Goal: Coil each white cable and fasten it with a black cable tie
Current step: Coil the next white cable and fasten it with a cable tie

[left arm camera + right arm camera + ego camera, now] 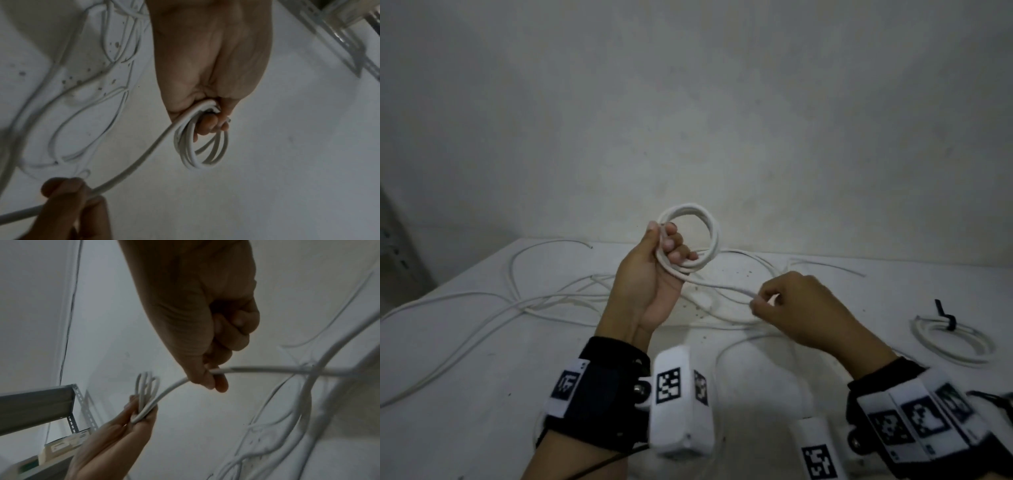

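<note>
Losing the loops looks the likeliest slip: the left hand (650,274) clutches the coil (690,243) upright above the table (482,359), ring facing me, while the right hand (798,308) pinches its tail (722,286), running left to right, probably free of the loose cables (544,301), which might snag.

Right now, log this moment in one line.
left hand: grips coil | right hand: pinches cable tail | tied coil: on table
</note>
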